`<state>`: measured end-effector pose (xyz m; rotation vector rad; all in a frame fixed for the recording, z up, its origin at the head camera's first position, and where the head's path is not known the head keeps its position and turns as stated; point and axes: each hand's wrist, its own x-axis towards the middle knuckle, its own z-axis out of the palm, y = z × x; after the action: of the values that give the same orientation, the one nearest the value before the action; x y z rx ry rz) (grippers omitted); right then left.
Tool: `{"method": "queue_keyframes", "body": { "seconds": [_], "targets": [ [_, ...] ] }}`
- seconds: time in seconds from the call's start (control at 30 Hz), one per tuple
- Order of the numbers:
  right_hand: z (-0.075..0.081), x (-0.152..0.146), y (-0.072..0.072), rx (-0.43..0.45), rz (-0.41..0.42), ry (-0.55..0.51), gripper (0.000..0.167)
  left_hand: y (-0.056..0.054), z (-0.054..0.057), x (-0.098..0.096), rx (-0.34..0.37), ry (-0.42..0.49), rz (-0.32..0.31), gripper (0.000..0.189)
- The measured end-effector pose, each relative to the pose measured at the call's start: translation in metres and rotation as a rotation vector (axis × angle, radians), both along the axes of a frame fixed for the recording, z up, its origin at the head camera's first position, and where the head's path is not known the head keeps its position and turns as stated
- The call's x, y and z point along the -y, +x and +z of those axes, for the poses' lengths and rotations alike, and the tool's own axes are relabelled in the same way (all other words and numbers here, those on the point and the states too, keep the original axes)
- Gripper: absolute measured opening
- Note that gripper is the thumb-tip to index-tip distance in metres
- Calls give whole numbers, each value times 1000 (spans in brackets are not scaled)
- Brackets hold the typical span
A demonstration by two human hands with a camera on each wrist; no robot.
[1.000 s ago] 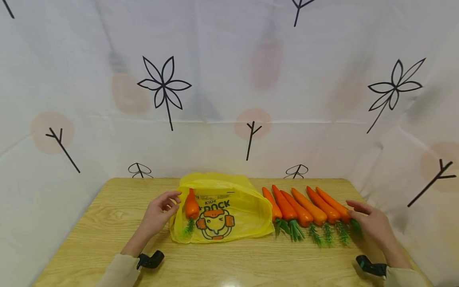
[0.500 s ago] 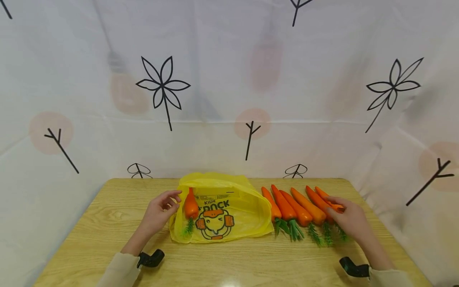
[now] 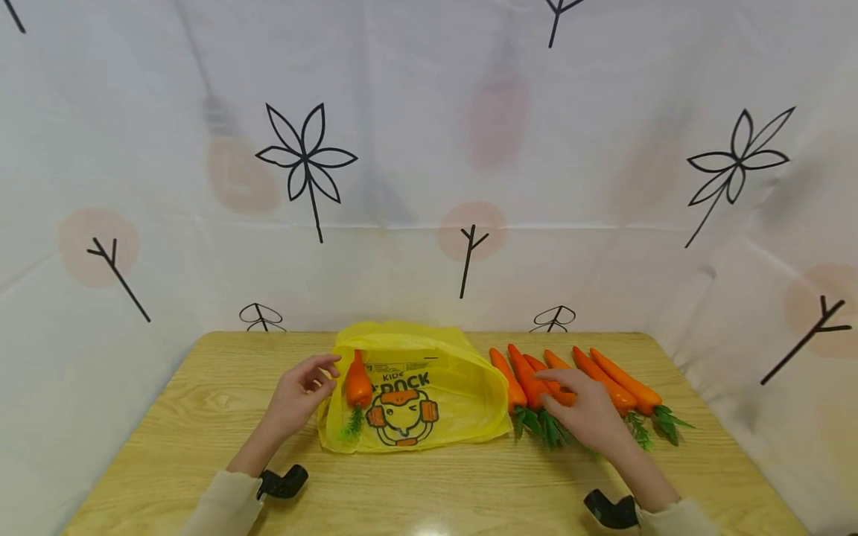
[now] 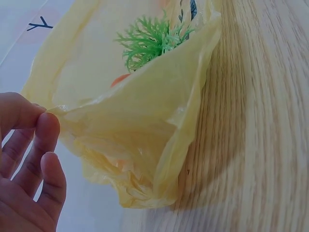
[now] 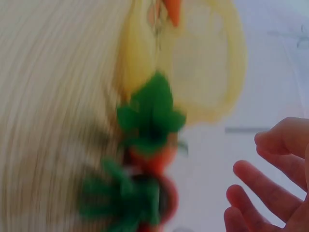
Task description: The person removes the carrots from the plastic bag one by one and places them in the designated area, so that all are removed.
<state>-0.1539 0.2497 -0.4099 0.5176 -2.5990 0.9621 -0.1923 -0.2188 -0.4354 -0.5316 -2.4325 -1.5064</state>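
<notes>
A yellow plastic bag [image 3: 462, 417] with a printed duck lies with its mouth open on the table. Thumb and fingers of my left hand [image 3: 302, 391] pinch the bag's left edge, as the left wrist view shows. One orange carrot [image 3: 358, 387] with green leaves is inside the bag near that hand. To the right of the bag, several carrots [image 3: 630, 387] lie side by side, leafy ends towards me. Over the middle of this row hovers my right hand [image 3: 590, 409], fingers spread and holding nothing. It hides parts of the carrots beneath it.
The wooden table [image 3: 429, 491] reaches to a white patterned cloth [image 3: 402, 275] behind and at both sides. Each wrist wears a black camera mount [image 3: 284, 482].
My right hand has moved left, from the rightmost carrot to over the middle of the row. The left hand stays at the bag's edge, and the carrots keep their places.
</notes>
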Motion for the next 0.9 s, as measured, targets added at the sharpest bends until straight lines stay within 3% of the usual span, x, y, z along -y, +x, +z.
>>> {"method": "queue_keyframes", "body": {
  "seconds": [0.2, 0.53, 0.9],
  "targets": [
    [-1, 37, -1, -24, 87, -17, 29, 0, 1, -1, 4, 3, -3, 36],
    [-14, 93, -14, 57, 237, -25, 28, -1, -1, -2, -6, -1, 4, 36],
    [-17, 150, -26, 151, 322, -34, 29, -3, -5, -5, -45, 20, -4, 34]
  ]
}}
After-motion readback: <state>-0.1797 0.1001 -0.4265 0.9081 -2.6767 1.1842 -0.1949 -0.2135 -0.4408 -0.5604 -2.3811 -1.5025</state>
